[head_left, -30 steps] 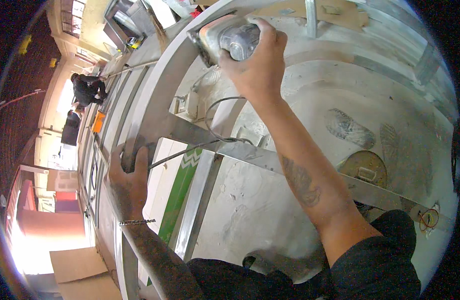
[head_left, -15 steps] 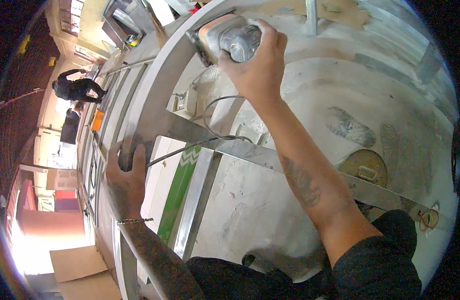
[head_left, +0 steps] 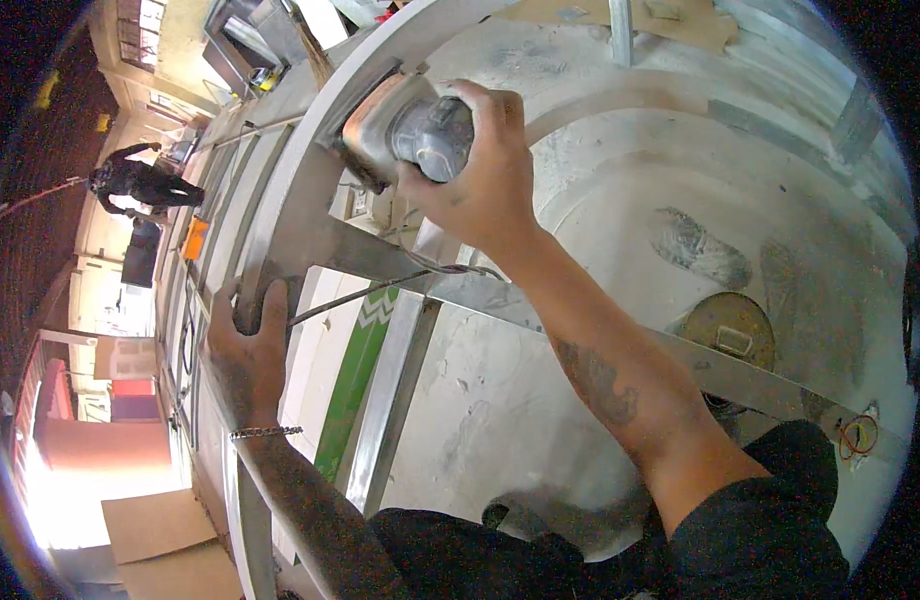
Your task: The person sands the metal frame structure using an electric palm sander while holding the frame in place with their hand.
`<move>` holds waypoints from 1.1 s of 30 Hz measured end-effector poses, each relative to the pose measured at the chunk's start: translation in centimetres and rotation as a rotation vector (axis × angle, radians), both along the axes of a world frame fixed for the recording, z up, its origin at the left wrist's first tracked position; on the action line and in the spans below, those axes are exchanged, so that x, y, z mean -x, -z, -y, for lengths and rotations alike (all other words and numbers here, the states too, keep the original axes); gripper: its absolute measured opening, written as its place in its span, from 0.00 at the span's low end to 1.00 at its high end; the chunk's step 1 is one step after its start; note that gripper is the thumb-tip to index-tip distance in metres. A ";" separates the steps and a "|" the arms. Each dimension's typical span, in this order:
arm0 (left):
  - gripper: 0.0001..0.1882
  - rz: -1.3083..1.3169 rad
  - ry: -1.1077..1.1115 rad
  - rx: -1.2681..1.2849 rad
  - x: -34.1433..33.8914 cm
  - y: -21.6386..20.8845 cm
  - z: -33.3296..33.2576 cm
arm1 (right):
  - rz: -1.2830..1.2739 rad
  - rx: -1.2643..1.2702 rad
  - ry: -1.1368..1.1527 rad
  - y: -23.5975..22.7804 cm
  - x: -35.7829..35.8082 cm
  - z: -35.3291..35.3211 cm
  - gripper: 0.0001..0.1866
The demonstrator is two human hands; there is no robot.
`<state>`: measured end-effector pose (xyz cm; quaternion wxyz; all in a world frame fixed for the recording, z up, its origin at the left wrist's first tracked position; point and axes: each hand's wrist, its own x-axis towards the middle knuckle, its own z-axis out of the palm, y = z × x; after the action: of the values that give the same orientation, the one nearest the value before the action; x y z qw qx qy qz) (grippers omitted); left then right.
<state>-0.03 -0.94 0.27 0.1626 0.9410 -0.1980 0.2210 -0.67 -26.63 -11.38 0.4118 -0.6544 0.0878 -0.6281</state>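
My right hand [head_left: 500, 185] is closed around the rounded grey body of a power sander [head_left: 432, 138], whose dusty, orange-edged base lies against the inner side of a curved grey frame [head_left: 298, 185]. Lower left, my left hand [head_left: 248, 355] wraps over the same frame, with the thumb on the near side and some fingertips hidden behind it. A dark cable [head_left: 355, 296] runs from beside the left thumb toward a metal crossbar [head_left: 500, 310] below my right wrist.
White panels with a green stripe [head_left: 355, 400] lie under the crossbar. A round brown disc [head_left: 730, 335] and loose thin wires [head_left: 858, 436] are at the right. Cardboard sheets [head_left: 160, 530] stand lower left. Another person [head_left: 145, 183] in dark clothing is far off at upper left.
My right hand has moved the sander left and down along the curved frame. My left hand stays almost in place. The distant person has changed posture.
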 end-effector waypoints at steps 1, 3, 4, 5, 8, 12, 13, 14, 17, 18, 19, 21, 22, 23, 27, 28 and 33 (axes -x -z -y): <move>0.28 -0.017 -0.018 -0.023 0.1 0.0 0.3 | -0.013 0.000 -0.028 0.0 0.4 -0.1 0.43; 0.30 -0.032 -0.034 -0.049 0.3 -0.2 0.5 | 0.005 0.035 -0.047 -0.1 0.6 -0.1 0.43; 0.31 -0.049 -0.041 -0.044 0.4 -0.4 0.5 | 0.026 0.069 -0.070 -0.3 0.6 -0.1 0.42; 0.31 -0.066 -0.047 -0.038 0.5 -0.5 0.5 | 0.027 0.068 -0.076 -0.5 0.7 -0.2 0.43; 0.27 -0.035 -0.011 0.054 -0.7 0.2 -0.6 | 0.007 0.034 -0.038 -1.2 0.6 -0.2 0.44; 0.27 -0.082 -0.029 0.028 -0.2 -0.5 -0.1 | -0.066 -0.030 0.036 -1.8 0.0 1.5 0.42; 0.26 -0.094 -0.053 0.022 0.0 -0.4 0.2 | -0.068 -0.008 0.114 -1.9 -0.4 2.3 0.42; 0.25 -0.105 -0.078 0.017 0.2 -0.4 0.4 | -0.070 0.015 0.192 -1.9 -0.6 2.8 0.42; 0.23 -0.083 -0.073 -0.006 0.7 -0.5 1.0 | -0.088 -0.058 0.261 -1.7 -1.0 4.1 0.43; 0.23 -0.081 -0.072 -0.009 0.6 -0.6 0.8 | -0.077 -0.078 0.289 -2.0 -1.0 4.4 0.43; 0.23 -0.093 -0.056 0.004 0.5 -0.5 0.6 | -0.111 -0.097 0.300 -2.3 -0.7 4.7 0.43; 0.22 -0.105 -0.038 0.015 0.5 -0.6 0.6 | -0.084 -0.083 0.359 -2.6 -1.0 5.6 0.43; 0.23 -0.094 -0.047 -0.003 0.6 -0.7 0.7 | -0.058 -0.067 0.416 -2.8 -1.1 6.0 0.43; 0.23 -0.084 -0.055 -0.021 0.7 -0.7 0.8 | -0.058 -0.069 0.418 -2.7 -0.9 6.3 0.43; 0.24 -0.110 -0.049 -0.011 0.4 -0.6 0.3 | -0.034 -0.153 0.423 -3.4 0.0 7.7 0.42; 0.25 -0.101 -0.042 0.002 0.3 -0.4 0.3 | -0.011 -0.148 0.460 -3.4 -0.1 8.1 0.42; 0.27 -0.098 -0.086 -0.020 0.6 -0.8 0.3 | -0.020 -0.182 0.525 -4.0 0.1 8.8 0.42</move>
<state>-0.60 -1.28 1.05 0.1532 0.9599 -0.1512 0.1794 -0.79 -35.39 -7.36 0.2911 -0.5757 0.3143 -0.6964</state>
